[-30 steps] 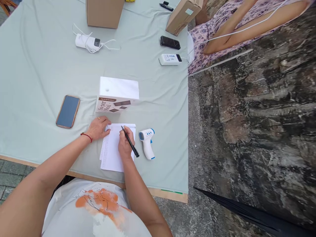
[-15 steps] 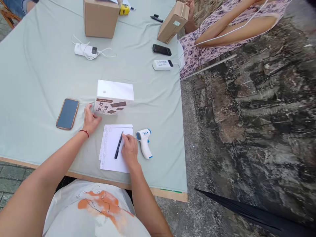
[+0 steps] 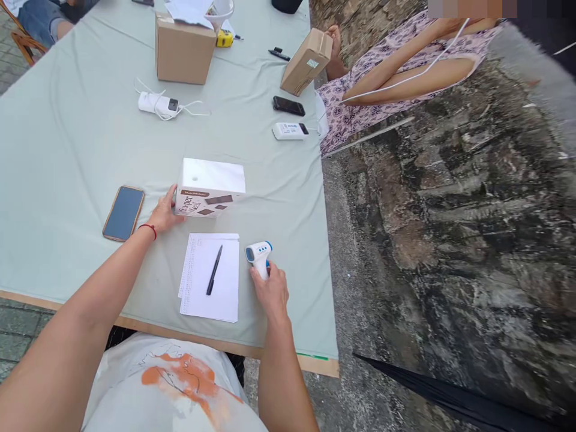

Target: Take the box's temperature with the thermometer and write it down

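My right hand [image 3: 272, 291] is wrapped round the handle of a white and blue infrared thermometer [image 3: 258, 254], at the right of the papers. The grip is mostly covered by my fingers. At the lower left corner of a white meal box [image 3: 213, 174], my left hand [image 3: 164, 211] has its thumb in front and fingers along the side, partly hidden. The box stands upright on the table. A black pen [image 3: 214, 270] lies slantwise on white paper sheets [image 3: 227, 294] between my forearms.
Left of my hand lies a smartphone [image 3: 123, 212]. Farther back are a cabled white device [image 3: 157, 105], a cardboard box [image 3: 185, 51], a yellow tape measure [image 3: 224, 39], a black phone [image 3: 288, 106] and a white device [image 3: 290, 131]. A person's hand [image 3: 333, 39] touches a smaller carton [image 3: 306, 63].
My right hand has left the pen and paper, moved right and closed on the thermometer. My left hand stays at the box's corner, its fingers a little farther round the side.
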`<state>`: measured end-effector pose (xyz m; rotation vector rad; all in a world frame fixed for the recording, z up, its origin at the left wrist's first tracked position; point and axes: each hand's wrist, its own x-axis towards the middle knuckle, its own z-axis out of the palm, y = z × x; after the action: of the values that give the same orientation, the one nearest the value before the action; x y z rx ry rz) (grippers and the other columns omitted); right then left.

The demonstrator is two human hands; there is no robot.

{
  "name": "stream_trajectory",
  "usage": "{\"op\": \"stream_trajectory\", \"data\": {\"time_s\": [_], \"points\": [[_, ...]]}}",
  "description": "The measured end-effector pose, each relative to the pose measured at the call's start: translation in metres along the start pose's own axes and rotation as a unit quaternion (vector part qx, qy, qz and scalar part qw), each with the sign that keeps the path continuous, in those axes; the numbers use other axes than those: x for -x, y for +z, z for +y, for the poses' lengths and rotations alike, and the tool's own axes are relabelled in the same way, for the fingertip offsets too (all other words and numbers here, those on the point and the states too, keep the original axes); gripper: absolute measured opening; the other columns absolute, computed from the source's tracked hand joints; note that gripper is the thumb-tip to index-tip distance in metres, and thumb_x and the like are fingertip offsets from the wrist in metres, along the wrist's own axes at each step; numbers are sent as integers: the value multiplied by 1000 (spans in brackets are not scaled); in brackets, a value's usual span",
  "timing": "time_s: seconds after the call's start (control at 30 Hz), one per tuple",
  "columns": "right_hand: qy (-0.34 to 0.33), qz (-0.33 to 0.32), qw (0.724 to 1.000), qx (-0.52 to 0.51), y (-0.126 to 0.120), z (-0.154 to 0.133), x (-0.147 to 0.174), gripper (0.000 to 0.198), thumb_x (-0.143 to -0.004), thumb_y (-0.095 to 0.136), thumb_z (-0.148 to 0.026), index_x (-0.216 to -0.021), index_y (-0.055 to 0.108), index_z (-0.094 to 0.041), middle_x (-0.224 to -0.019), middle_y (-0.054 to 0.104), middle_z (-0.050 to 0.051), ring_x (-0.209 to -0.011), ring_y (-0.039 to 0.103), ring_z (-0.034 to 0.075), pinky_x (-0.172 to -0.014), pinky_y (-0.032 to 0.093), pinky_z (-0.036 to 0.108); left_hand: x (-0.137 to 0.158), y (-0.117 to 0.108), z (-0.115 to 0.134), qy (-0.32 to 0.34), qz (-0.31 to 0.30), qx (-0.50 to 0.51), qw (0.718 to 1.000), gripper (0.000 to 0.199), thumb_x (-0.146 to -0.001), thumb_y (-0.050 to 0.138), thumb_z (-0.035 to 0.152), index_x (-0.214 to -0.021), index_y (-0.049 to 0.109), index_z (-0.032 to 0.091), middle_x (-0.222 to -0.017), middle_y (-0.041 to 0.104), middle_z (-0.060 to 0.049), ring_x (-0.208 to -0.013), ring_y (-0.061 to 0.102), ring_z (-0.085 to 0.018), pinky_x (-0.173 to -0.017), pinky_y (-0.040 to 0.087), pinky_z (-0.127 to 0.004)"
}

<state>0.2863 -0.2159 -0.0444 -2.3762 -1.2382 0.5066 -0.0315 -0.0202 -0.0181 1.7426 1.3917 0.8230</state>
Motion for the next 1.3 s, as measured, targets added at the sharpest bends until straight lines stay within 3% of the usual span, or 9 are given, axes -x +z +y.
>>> {"op": "stream_trajectory", "data": {"time_s": [0.13,0.23,0.33,0.43,0.53,0.7,1.03,1.3], "points": [[35,21,997,-67,4,-15,-3,57,-67,63,-56,-109,65,-17,-98,62,14,-91,56,31,-77,44,41,5,-7,12,-68,-20,-15,997,85,-66,79,34,-142,42,24,-111,56,-10,-82,58,-18,-78,53,-35],[49,21,974,-220,3,-44,4,53,-66,64,-54,-103,65,-16,-95,64,10,-85,56,25,-74,43,35,17,-9,19,-55,-14,-7,998,78,-67,78,44,-135,47,23,-128,51,-11,-73,54,-13,-74,51,-33],[24,-85,909,-406,3,-81,17,46,-71,63,-55,-92,64,-15,-82,62,4,-73,53,18,-66,41,29,26,-7,22,-39,-12,17,999,71,-69,74,49,-129,48,20,-126,56,-9,-65,51,-10,-70,48,-31],[-10,-174,840,-514,9,-116,29,40,-74,67,-55,-78,59,-16,-69,54,0,-64,46,14,-59,37,26,28,-5,21,-53,3,31,998,60,-78,63,56,-121,53,15,-112,63,-8,-69,54,-13,-71,46,-30],[-20,-205,811,-548,18,-141,35,42,-73,70,-57,-76,57,-17,-67,52,-1,-62,43,12,-57,35,25,27,-3,20,-56,16,22,998,58,-83,52,62,-113,59,13,-103,66,-9,-79,57,-18,-77,46,-33],[7,-202,804,-559,26,-156,34,47,-71,69,-62,-78,55,-17,-68,50,-2,-60,41,11,-57,35,24,27,-2,22,-65,11,-5,998,59,-83,51,65,-111,62,14,-101,68,-8,-81,58,-19,-76,45,-33],[22,-206,804,-557,26,-158,36,48,-72,68,-64,-80,52,-19,-69,50,-2,-60,42,12,-56,37,25,28,-2,23,-56,12,-27,998,54,-84,51,61,-111,63,15,-98,68,-7,-78,58,-19,-73,45,-31],[42,-212,795,-566,21,-159,35,49,-70,70,-63,-81,53,-19,-69,52,-1,-59,43,11,-54,36,25,29,-4,28,-51,-7,4,999,61,-77,55,64,-112,64,15,-86,63,-5,-69,51,-16,-66,41,-28]]}}
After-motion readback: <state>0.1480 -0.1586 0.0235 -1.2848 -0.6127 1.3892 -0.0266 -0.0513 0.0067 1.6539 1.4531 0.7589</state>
